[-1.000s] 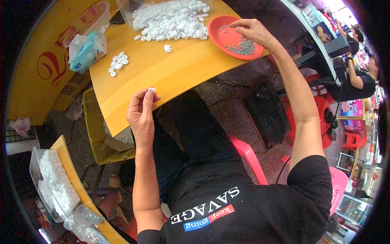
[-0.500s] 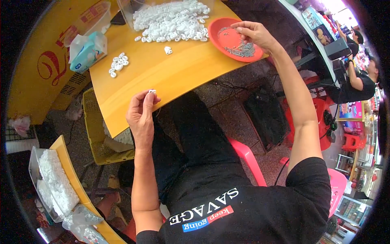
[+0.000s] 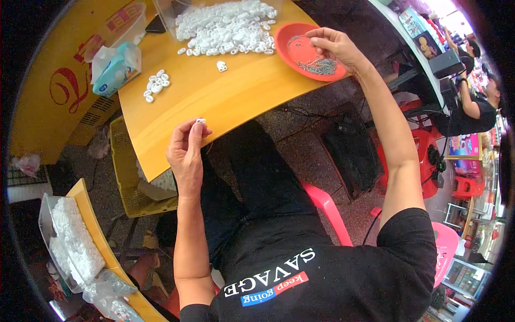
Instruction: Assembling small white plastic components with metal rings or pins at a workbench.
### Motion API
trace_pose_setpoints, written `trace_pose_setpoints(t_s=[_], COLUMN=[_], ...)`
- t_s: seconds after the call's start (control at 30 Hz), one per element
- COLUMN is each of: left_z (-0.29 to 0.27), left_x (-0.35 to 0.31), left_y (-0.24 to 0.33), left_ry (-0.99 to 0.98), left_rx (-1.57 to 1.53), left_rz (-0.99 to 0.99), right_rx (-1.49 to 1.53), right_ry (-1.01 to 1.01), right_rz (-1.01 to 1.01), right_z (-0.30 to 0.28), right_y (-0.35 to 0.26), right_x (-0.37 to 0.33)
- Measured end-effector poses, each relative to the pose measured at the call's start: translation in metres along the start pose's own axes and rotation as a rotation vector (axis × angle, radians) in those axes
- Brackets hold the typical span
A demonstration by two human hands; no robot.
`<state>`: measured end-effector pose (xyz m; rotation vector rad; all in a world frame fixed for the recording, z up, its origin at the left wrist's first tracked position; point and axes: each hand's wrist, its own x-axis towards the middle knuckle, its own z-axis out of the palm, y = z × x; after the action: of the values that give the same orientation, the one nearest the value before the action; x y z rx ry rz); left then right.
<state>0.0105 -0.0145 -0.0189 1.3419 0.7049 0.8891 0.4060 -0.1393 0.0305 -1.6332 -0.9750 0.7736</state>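
Near the table's front edge, my left hand (image 3: 188,144) pinches a small white plastic piece (image 3: 200,121) between thumb and fingertips. My right hand (image 3: 338,48) hovers over a red plastic bowl (image 3: 294,52) at the table's right end, its thumb and fingers pressed together. Whatever those fingers hold, if anything, is too small to make out. Thin grey metal pins (image 3: 322,66) lie heaped in the bowl, just below the hand. Farther back spreads a big pile of white oval plastic pieces (image 3: 225,27). A few joined white pieces (image 3: 221,66) lie alone mid-table, and a small cluster (image 3: 157,83) lies at the left.
A blue tissue pack (image 3: 117,68) stands on the table's left side. Below it is a yellow crate (image 3: 126,177). At the lower left, a clear bin (image 3: 75,241) holds more white pieces. Two people in black work at the far right, beyond a red stool (image 3: 424,161).
My right hand has shifted very slightly over the red bowl. My left hand keeps its place with the white piece.
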Motion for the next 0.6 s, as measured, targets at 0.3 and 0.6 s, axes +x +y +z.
trace_pose_setpoints(t_s=[0.3,0.6], left_z=[0.0003,0.0006], left_x=[0.0001,-0.0004], left_y=[0.0004,0.0007], left_ry=[-0.010,-0.010], left_rx=[0.016,-0.004], left_rz=[0.021,0.006], right_rx=[-0.121,-0.367], right_ry=[0.024,0.123], right_rz=[0.007,-0.073], right_z=[-0.0014,-0.0008], right_y=[-0.0024,-0.0054], right_x=[-0.0005,0.0006])
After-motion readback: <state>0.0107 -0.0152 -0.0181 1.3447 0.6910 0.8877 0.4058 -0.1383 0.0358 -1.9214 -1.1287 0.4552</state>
